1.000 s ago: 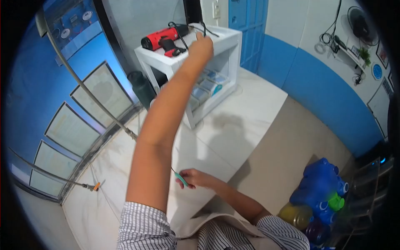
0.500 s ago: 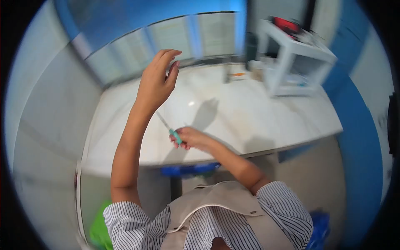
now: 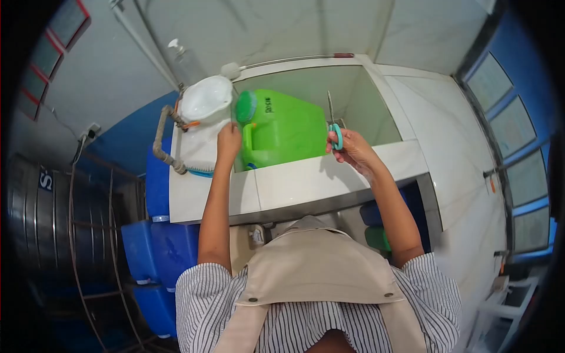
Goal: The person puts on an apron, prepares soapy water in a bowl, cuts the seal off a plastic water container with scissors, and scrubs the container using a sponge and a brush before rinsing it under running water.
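Scissors with teal handles (image 3: 336, 136) are held in my right hand (image 3: 356, 154), blades pointing up over the tiled basin. A green jug (image 3: 288, 128) with a round green cap lies inside that basin (image 3: 329, 176). My left hand (image 3: 229, 143) is beside the jug's cap end, over the white ledge; its fingers are closed and whatever they hold, if anything, is hidden. Just above it on the ledge sits a white bowl (image 3: 207, 101).
Pipes with an orange-handled tap (image 3: 162, 141) stand at the ledge's left end. Behind them is a pump bottle (image 3: 183, 59). A long-handled tool (image 3: 288, 59) lies along the basin's back rim. Blue containers (image 3: 175, 247) stand at lower left, near a metal tank (image 3: 44, 217).
The view has turned from the white shelf and counter to the basin with the green jug. My left hand has come down and its fingers have closed; the scissors stay in my right hand.
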`<state>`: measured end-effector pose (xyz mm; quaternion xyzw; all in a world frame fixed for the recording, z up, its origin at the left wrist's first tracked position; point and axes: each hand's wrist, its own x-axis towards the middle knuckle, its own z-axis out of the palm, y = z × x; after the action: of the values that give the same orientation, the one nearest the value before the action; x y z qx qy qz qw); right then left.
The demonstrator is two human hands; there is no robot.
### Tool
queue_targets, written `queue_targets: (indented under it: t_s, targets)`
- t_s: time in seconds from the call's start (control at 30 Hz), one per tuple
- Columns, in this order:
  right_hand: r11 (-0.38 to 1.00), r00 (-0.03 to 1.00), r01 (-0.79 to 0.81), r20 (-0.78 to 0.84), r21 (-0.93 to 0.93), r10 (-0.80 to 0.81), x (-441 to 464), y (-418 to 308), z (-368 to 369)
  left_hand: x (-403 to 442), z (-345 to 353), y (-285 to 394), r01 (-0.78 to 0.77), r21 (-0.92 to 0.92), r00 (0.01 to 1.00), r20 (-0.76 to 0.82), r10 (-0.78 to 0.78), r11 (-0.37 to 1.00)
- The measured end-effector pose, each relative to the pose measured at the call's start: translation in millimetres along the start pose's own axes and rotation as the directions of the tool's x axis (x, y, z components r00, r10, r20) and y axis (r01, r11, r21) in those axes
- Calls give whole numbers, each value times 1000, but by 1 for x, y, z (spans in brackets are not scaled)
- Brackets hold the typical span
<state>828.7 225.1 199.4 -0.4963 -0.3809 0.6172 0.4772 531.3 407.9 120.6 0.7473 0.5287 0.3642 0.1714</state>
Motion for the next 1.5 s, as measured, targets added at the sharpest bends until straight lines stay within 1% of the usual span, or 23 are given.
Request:
queue_targets:
  t_s: [0.03, 0.17, 0.23, 0.33, 0.37, 0.43, 0.5, 0.57, 0.6, 0.67, 0.73, 0.8, 0.87, 0.9, 0.97, 1.1, 1.2, 1.27, 1.3, 1.37, 1.4, 1.43, 1.5]
  targets:
    - [1000, 999, -24, 27, -14, 24, 17, 0, 9, 0, 3, -22, 88, -26, 992, 91, -85, 996]
    - [998, 999, -38, 13, -53, 39, 71, 2, 31, -2, 36, -54, 181, 77, 973, 128, -190, 980]
    - [997, 998, -50, 35, -51, 52, 94, 4, 28, 10, 54, -54, 325, 165, 891, 276, -360, 931]
    - [994, 996, -76, 41, -81, 80, 119, 4, 13, 21, 93, -78, 329, 234, 844, 363, -396, 915]
    - [994, 996, -77, 42, -81, 81, 127, 0, 6, 27, 104, -84, 330, 235, 843, 363, -397, 914]
    - [993, 998, -63, 0, -95, 64, 136, -2, -15, 30, 121, -89, 356, 130, 911, 173, -375, 925]
    - [990, 998, -38, -64, -134, 30, 142, -4, -44, 36, 131, -76, 420, 140, 873, 210, -441, 897]
    - [984, 994, -2, -112, -178, -18, 156, -13, -71, 44, 129, -28, 289, -215, 954, 140, -263, 933]
    - [977, 986, 64, -138, -203, -93, 159, -15, -88, 51, 143, -8, 331, -158, 940, 144, -310, 930]
    - [964, 974, 122, -157, -238, -162, 165, -24, -114, 60, 155, 51, 200, -120, 971, 157, -180, 972]
    - [696, 793, 408, -148, -591, -591, 174, -40, -130, 61, 177, 91, 12, -184, 980, 199, 25, 983]
    - [555, 700, 392, -153, -734, -697, 179, -50, -155, 49, 183, 131, -164, -170, 951, 235, 202, 972]
    - [612, 753, 285, -223, -737, -620, 171, -50, -179, 48, 199, 156, -201, -76, 881, 421, 214, 977]
    - [615, 763, 288, -212, -734, -610, 166, -44, -192, 46, 207, 169, -185, -69, 886, 420, 196, 980]
    - [540, 818, 76, -257, -838, -514, 154, -25, -211, 40, 214, 188, -526, 78, 791, 411, 453, 847]
    - [610, 775, -170, -487, -774, -402, 124, 0, -221, 31, 197, 194, -644, 86, 729, 372, 575, 761]
    - [757, 754, 34, -481, -652, -447, 108, 21, -202, 27, 173, 182, -538, -81, 653, 589, 476, 839]
    - [847, 771, 136, -482, -514, -416, 110, 9, -178, 26, 167, 185, -354, -348, 798, 371, 474, 868]
    - [872, 788, 165, -471, -461, -398, 110, 3, -171, 27, 172, 191, -375, -368, 778, 374, 504, 851]
    - [888, 745, 236, -514, -395, -426, 107, -3, -156, 29, 185, 199, -171, -570, 884, 270, 380, 804]
    - [893, 723, 314, -529, -323, -445, 103, -8, -154, 27, 192, 198, -187, -583, 876, 267, 403, 791]
    - [883, 707, 325, -534, -338, -464, 90, -21, -152, 28, 198, 196, -146, -581, 884, 287, 370, 801]
    - [978, 882, 42, -453, -203, -132, 50, -33, -138, 29, 203, 190, -111, -577, 882, 318, 348, 809]
